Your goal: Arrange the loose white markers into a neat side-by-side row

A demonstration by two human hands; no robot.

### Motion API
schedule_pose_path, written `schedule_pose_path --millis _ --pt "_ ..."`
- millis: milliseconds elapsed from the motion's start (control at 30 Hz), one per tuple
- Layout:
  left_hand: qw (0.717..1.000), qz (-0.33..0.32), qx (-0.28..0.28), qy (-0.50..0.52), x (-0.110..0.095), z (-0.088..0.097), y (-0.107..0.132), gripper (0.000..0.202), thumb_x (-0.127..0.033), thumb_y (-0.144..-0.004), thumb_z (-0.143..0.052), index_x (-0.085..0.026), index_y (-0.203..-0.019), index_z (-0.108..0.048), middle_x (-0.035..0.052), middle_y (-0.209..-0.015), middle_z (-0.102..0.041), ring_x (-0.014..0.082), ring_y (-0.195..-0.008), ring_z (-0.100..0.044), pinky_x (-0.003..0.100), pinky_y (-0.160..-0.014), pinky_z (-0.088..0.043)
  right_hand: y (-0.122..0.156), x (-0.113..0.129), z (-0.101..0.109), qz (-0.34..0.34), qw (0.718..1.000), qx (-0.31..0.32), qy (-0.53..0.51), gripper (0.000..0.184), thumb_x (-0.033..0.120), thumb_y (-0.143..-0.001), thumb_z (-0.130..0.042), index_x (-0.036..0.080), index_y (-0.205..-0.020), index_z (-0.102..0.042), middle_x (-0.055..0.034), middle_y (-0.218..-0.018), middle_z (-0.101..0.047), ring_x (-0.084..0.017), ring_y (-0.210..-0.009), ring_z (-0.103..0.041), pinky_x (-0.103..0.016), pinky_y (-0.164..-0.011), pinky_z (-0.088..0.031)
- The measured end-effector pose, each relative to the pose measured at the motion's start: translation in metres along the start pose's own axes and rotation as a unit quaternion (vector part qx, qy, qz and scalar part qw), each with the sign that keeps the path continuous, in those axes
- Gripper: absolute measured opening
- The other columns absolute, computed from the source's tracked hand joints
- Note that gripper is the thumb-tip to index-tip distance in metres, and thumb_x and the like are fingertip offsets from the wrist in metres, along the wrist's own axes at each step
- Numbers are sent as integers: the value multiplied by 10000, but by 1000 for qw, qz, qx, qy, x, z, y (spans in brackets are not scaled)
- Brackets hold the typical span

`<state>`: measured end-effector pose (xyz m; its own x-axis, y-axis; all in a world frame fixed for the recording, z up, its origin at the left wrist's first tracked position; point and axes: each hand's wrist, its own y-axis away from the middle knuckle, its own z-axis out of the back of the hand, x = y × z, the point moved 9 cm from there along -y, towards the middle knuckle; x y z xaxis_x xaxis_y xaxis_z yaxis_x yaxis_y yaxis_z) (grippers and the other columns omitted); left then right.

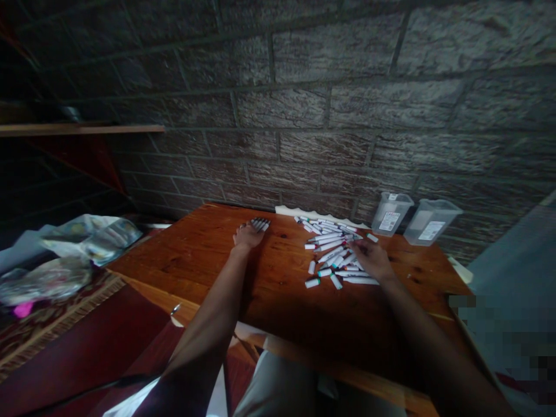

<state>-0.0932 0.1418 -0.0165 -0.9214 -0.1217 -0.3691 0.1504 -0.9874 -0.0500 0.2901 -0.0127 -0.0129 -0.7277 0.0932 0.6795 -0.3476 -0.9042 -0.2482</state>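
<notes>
near the middle of the frame the left hand [247, 236] rests against a small row of markers [261, 225] on the wooden table [278, 278], though whether it grips them i cannot tell. right of centre, the right hand [371, 259] is at the edge of a loose pile of markers [330, 255], its fingers bent, their grip too dark to tell; two clear boxes [428, 223] stand further right, by the wall [299, 145].

Dim light in here, and a rough block wall [304, 104] towers across the back! Close against it, a reddish-brown wooden counter [174, 249]; out left, a wooden shelf [82, 130] up high, a fringed, patterned rug [61, 318] below, dark red floor [99, 336] alongside.
</notes>
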Motion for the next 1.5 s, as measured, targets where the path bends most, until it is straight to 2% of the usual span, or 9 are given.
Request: schedule_pose_path --millis 133,267,367,467,600,700,867,1200,1500 --pt "1000 -3 -6 -11 -2 2 2 647 -571 -824 -533 -191 -1343 -464 212 -1382 -506 371 -1267 -478 489 -981 -407 -1 -1 -2 1 1000 7 -3 337 418 -865 -524 180 -941 -751 -66 -824 -743 -212 -778 -684 -322 -739 -522" --pt "994 -45 -96 -18 -26 20 17 570 -512 -868 -505 -151 -1308 -515 206 -1356 -521 363 -1272 -456 490 -1008 -398 0 2 -2 14 1000 2 -3 337 426 -874 -521 187 -937 -749 -60 -847 -749 -202 -787 -689 -313 -755 -521" --pt "970 -211 -109 51 -76 15 42 422 -423 -937 -431 -175 -1242 -584 134 -1252 -615 266 -1202 -526 383 -1042 -398 1 4 0 14 1000 -6 3 316 407 -880 -528 188 -932 -749 -59 -864 -754 -202 -819 -693 -303 -768 -520" --pt "898 -420 -56 119 -131 -5 84 345 -399 -956 -434 -203 -1139 -651 75 -1173 -664 207 -1137 -567 331 -1040 -404 1 4 0 9 1000 -8 3 301 408 -881 -533 207 -926 -751 -46 -855 -758 -197 -817 -697 -295 -774 -522" --pt "821 -559 -15 113 -170 -32 127 277 -354 -939 -496 -199 -1036 -703 83 -1075 -682 214 -1075 -585 355 -981 -434 1 4 -1 15 1000 -6 10 293 394 -888 -520 221 -928 -753 -40 -861 -759 -195 -807 -699 -289 -764 -518" --pt "812 -578 -15 80 -181 -43 135 271 -346 -930 -513 -197 -1041 -711 91 -1083 -680 230 -1087 -576 373 -974 -434 0 6 -1 25 1000 -6 13 304 385 -893 -508 209 -920 -754 -53 -862 -756 -205 -810 -699 -291 -748 -513" --pt "824 -566 -5 38 -184 -50 129 229 -305 -904 -551 -205 -1011 -727 73 -1046 -710 240 -1059 -589 378 -975 -431 1 6 1 15 1000 -5 8 298 402 -880 -528 206 -907 -751 -48 -828 -752 -205 -792 -695 -310 -766 -524" --pt "854 -519 5 35 -159 -32 115 195 -229 -817 -604 -241 -960 -737 51 -927 -709 226 -949 -606 344 -903 -456 -2 -2 -5 11 1000 11 1 333 446 -874 -515 214 -938 -745 -40 -848 -754 -193 -788 -694 -309 -760 -526" --pt "866 -499 13 23 -159 -39 113 182 -341 -843 -592 -222 -850 -731 70 -868 -698 239 -926 -622 345 -872 -463 -2 -3 -6 8 1000 9 2 370 448 -876 -507 183 -973 -746 -66 -837 -745 -218 -783 -686 -321 -739 -513"
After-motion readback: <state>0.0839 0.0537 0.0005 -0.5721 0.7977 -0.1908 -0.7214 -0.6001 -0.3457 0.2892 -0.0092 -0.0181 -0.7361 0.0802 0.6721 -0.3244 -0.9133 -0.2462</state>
